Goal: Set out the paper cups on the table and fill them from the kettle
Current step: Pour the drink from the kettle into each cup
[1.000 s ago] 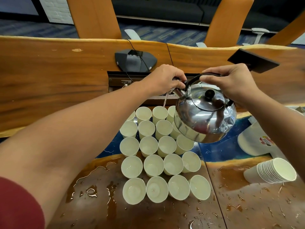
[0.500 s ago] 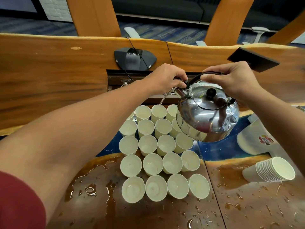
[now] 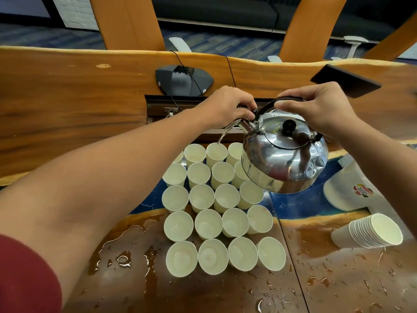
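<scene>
Steel kettle (image 3: pixel 285 154), head view: held tilted over the far rows of the cups (image 3: pixel 216 208), spout toward the left. Right hand (image 3: pixel 320 114) curled round the black handle. Left hand (image 3: pixel 228 107) with fingers curled at the spout cap, apparently holding it open. A thin stream falls from the spout into a far-row cup (image 3: pixel 216 152).

Change over the last second: kettle and both hands have drifted slightly to the right and the stream has kept running; the grip is the same. Judgement: pouring has reached the far row; the near cups look already filled, so the task seems far along.

Cups: a tight block in rows on the table (image 3: pixel 67 109), upright, rims touching. Spare stack (image 3: pixel 370 231) lies on its side at right, well apart. Puddles (image 3: pixel 121 260) around the block; wet wood may let cups slide.
</scene>
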`<act>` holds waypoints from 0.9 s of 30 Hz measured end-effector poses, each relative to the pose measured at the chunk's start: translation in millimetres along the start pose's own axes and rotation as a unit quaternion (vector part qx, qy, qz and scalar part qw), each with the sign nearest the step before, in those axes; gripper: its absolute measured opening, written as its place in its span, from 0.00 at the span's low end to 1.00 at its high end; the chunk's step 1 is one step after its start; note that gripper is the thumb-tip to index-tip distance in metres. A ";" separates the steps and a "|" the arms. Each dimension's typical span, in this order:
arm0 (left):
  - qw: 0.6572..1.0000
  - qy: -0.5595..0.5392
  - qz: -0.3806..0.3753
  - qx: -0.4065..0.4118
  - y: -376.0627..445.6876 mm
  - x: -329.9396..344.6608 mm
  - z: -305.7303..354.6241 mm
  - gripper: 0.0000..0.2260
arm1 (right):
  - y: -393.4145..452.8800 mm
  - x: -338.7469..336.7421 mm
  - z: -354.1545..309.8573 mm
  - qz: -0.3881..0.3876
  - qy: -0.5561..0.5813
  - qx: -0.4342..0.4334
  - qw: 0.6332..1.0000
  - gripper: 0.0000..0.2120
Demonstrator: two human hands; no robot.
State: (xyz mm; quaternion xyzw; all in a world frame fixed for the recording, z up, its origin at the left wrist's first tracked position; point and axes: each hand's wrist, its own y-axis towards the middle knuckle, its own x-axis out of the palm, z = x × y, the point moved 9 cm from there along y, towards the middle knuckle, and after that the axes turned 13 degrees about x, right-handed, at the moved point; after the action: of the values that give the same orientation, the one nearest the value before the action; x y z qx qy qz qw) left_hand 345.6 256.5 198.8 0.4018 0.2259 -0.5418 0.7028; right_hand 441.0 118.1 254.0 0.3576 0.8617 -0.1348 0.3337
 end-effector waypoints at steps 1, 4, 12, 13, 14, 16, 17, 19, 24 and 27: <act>1.000 0.001 0.000 0.001 -0.5 -0.3 0.2 0.08 | 0.1 0.4 0.6 0.001 0.001 0.001 1.000 0.11; 1.000 0.007 0.002 0.004 -1.4 -2.5 0.5 0.08 | -0.8 1.2 1.6 0.003 0.012 0.004 1.000 0.11; 0.999 0.033 0.024 0.019 2.5 -15.2 0.4 0.09 | -2.7 -0.7 5.1 0.022 0.054 0.001 0.998 0.05; 0.999 0.034 0.026 0.022 3.7 -15.9 1.1 0.09 | -2.9 -2.3 5.2 0.025 0.060 0.000 0.998 0.05; 0.999 0.034 0.027 0.025 4.8 -16.4 2.1 0.09 | -2.9 -3.7 4.9 0.026 0.067 -0.001 0.997 0.06; 0.998 0.034 0.030 0.034 7.9 -16.2 4.6 0.09 | -1.9 -7.9 5.9 0.030 0.080 0.000 0.996 0.08; 0.998 0.034 0.032 0.038 9.7 -15.3 5.7 0.09 | -1.6 -10.2 6.4 0.032 0.082 0.002 0.996 0.09; 0.998 0.034 0.032 0.040 13.5 -12.1 7.0 0.08 | -1.6 -14.3 7.8 0.031 0.082 0.006 0.996 0.10; 0.999 0.024 0.023 0.039 24.1 -0.3 11.7 0.08 | -0.8 -23.5 16.2 0.025 0.054 0.000 0.998 0.11; 0.999 0.018 0.015 0.033 29.7 7.1 13.8 0.09 | -1.1 -28.6 21.6 0.030 0.043 0.003 0.999 0.12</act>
State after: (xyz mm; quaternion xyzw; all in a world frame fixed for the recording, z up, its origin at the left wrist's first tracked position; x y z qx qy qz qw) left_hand 374.3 243.9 210.9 0.4378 0.2145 -0.5306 0.6934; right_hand 465.5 92.1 257.1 0.3895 0.8640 -0.1117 0.2988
